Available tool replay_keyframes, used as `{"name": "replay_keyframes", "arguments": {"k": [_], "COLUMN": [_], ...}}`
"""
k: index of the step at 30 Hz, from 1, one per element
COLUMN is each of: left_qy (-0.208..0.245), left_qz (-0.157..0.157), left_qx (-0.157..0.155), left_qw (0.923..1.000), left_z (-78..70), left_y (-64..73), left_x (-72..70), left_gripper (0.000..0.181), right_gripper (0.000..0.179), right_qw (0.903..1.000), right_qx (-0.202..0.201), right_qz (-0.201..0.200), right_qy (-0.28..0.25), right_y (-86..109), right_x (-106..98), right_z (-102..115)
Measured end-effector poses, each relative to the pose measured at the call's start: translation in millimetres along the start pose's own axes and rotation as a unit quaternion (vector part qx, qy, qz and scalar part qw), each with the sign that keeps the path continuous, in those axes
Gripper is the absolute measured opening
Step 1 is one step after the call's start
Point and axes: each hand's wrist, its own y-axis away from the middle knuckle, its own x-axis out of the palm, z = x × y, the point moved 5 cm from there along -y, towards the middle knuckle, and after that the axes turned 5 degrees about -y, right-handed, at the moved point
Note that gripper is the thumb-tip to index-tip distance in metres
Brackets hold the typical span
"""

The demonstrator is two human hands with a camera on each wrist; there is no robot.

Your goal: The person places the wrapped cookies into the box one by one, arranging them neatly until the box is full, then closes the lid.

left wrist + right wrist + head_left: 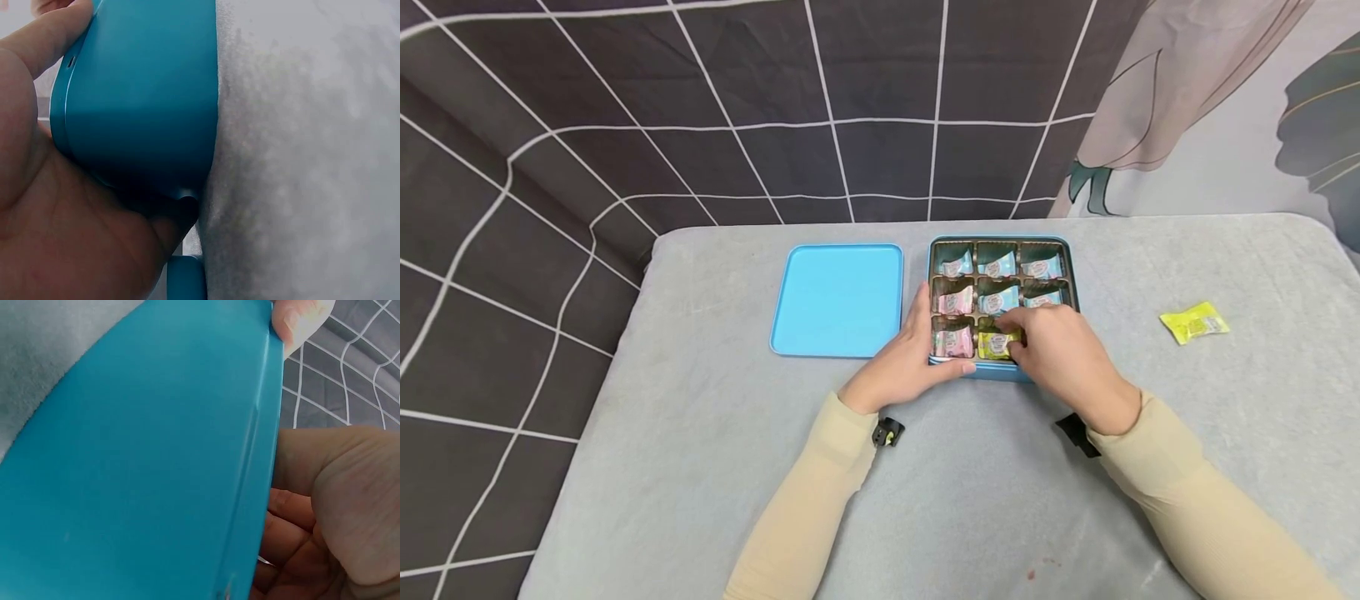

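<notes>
A blue tin box (1003, 372) with a gold tray of compartments holds wrapped candies. Along its left side and front-left corner rests my left hand (898, 358), fingers straight against the side and thumb on the front rim. In the left wrist view its palm lies close to the tin's wall (144, 81). My right hand (1063, 354) reaches in from the right and pinches a yellow wrapped candy (994, 345) in the front middle compartment. That hand hides the front right compartment. In the right wrist view the tin's wall (144, 462) covers the fingertips.
A flat blue lid (838, 300) lies left of the tin. Another yellow wrapped candy (1195, 322) is on the grey tablecloth (700, 467) at the right. Blue candies (998, 265) and pink candies (955, 342) sit in other compartments. A dark checked curtain (880, 75) hangs behind the table.
</notes>
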Motion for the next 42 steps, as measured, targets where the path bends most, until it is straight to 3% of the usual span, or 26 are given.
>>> {"name": "replay_keyframes", "arguments": {"k": [13, 24, 42], "left_qy": [0.003, 0.0, -0.006], "left_qz": [-0.007, -0.002, 0.003], "left_qx": [0.006, 0.006, 0.006], "left_qw": [0.9999, 1.0, 1.0], "left_z": [1.1, 0.0, -2.0], "left_y": [1.3, 0.5, 0.0], "left_x": [-1.7, -0.7, -0.8], "left_gripper": [0.119, 0.119, 0.12], "right_gripper": [0.023, 0.02, 0.02], "right_qw": [0.9964, 0.9937, 0.9942], "right_qx": [-0.036, -0.049, -0.006], "right_qz": [-0.075, -0.098, -0.106], "right_qy": [-0.017, -0.021, 0.013], "right_y": [9.2, 21.5, 38.6], "right_x": [-9, -23, -39], "right_z": [-2, -11, -40]}}
